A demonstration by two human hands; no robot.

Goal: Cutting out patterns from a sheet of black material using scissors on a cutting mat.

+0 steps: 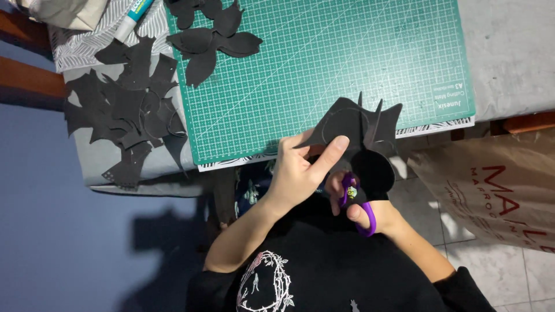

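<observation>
Left hand: the left hand is in the lower middle of the frame; its fingers close on the edge of a black paper shape, thumb behind, index finger stretched over the paper.
Right hand: the right hand is just right of the left one; its fingers go through the purple handles of the scissors and hold them.
Black paper shape: folded, with pointed tips, held in the air just below the lower edge of the mat, center right of the frame.
Scissors: mostly hidden behind the paper; I cannot tell how the blades stand.
Green cutting mat: upper middle, on the grey table.
Black cut pieces: a pile at the left of the mat; more pieces lie on its upper left corner.
Glue stick: upper left.
Paper bag: at the right, on the floor.
</observation>
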